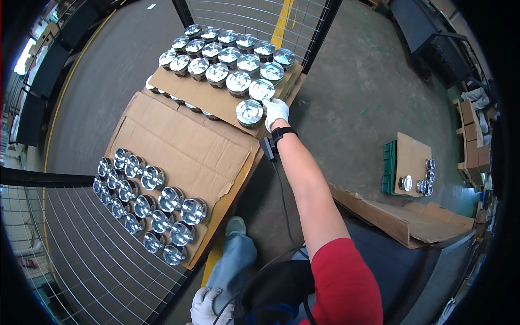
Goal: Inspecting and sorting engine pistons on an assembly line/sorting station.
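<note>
My right hand [277,112], in a white glove, reaches to the near right corner of an upper cardboard sheet [187,91]. Its fingers close on the right side of a shiny round metal piston [249,113] there; the fingertips are partly hidden. Just beyond stands another piston [261,90], with several rows of pistons [217,74] behind it, crowns up. Low in the view, my left hand [208,306], gloved in white too, lies against my leg with fingers spread and nothing in it.
More pistons [171,199] stand on a lower cardboard sheet [181,138]. Wire mesh panels [97,227] flank the stack. A green crate [389,168] with cardboard and several pistons sits on the floor at right, beyond a torn cardboard piece [390,214]. A cable [285,211] hangs from my right wrist.
</note>
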Demonstrator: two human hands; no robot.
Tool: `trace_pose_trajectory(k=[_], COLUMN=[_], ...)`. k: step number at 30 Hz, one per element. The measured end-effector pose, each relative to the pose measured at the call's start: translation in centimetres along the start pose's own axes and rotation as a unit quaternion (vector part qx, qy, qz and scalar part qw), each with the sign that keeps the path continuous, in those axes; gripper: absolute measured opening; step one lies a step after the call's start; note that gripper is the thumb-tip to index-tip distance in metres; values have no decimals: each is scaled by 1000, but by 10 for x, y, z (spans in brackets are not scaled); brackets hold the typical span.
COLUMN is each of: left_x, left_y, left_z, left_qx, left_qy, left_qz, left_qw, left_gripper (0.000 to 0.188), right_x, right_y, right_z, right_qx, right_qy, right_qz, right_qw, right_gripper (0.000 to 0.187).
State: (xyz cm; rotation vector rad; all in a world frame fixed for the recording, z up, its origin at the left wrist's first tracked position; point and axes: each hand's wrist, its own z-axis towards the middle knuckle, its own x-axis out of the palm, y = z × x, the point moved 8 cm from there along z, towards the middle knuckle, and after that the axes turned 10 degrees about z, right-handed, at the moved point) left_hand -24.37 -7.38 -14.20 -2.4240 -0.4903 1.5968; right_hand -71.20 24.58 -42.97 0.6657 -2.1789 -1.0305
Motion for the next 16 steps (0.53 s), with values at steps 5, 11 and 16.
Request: trace_pose_trajectory(k=[5,11,16], left_x=[5,15,15], left_y=[6,15,18], left_z=[-1,0,-1], left_qx=[6,-25,-12], left_qy=[6,39,32], left_qz=[9,10,37], left_qw=[1000,999,999], left_gripper=[46,43,48], right_x=[2,4,2], right_y=[0,-3,-1], right_z=[4,10,10], right_qx=[-17,36,52], right_qy=[0,51,12], right_qz=[-20,-28,-34], right_qw=[1000,998,998], right_gripper=[33,17,26])
